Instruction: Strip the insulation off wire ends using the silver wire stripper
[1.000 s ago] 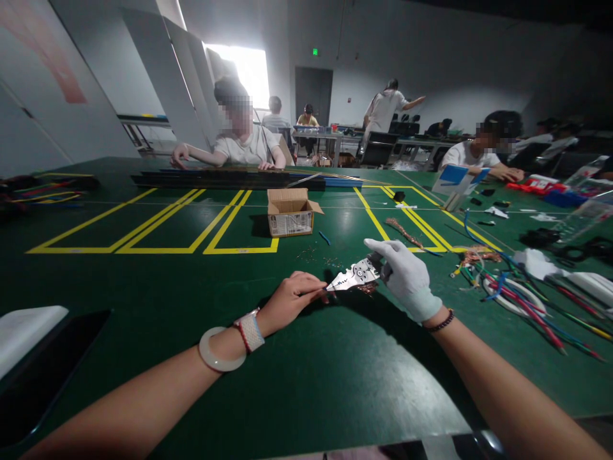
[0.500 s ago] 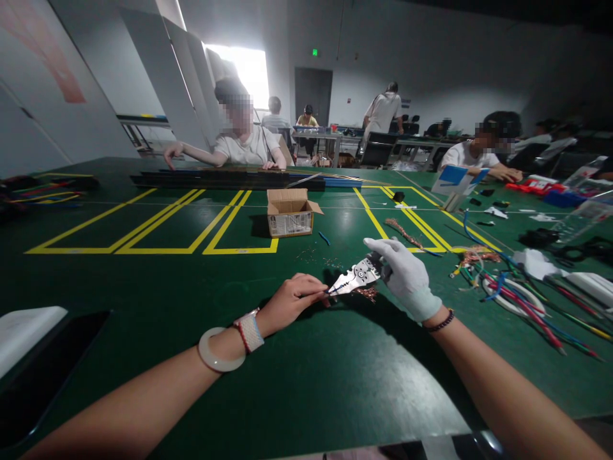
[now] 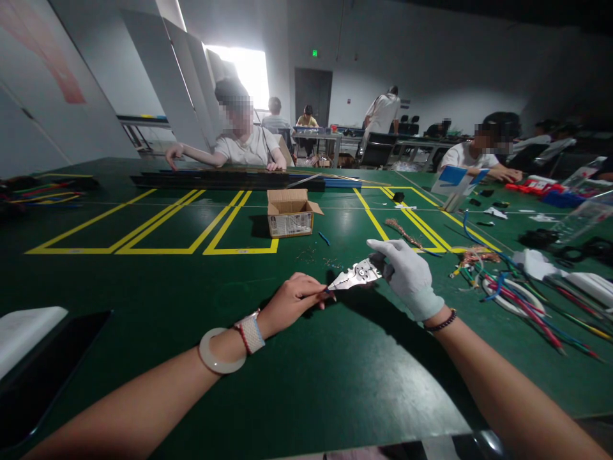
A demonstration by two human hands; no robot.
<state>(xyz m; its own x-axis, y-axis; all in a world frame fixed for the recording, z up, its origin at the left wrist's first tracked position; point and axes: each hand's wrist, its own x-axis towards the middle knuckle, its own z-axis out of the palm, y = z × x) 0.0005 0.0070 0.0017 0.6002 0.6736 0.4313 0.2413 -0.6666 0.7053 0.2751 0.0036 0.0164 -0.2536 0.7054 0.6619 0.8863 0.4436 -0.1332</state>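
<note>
While the right hand (image 3: 407, 275) gripped silver pliers (image 3: 357, 275) above the green table (image 3: 268, 396), the left hand (image 3: 294, 295) pinched a dark piece (image 3: 328, 290) at their tip; yellow tape (image 3: 242, 251) lay beyond; a grey door (image 3: 313, 96) stood far off.

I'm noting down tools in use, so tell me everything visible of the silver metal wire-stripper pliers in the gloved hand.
The silver metal wire-stripper pliers have flat, tapering jaws notched along the middle, plus small holes and a round pivot. The jaws look closed or nearly so. The dark handle end is mostly hidden in the white-gloved right hand. They slant over the green tabletop, tip pointing left at a small dark piece pinched by the bare left hand; contact there is too small to confirm.
</note>
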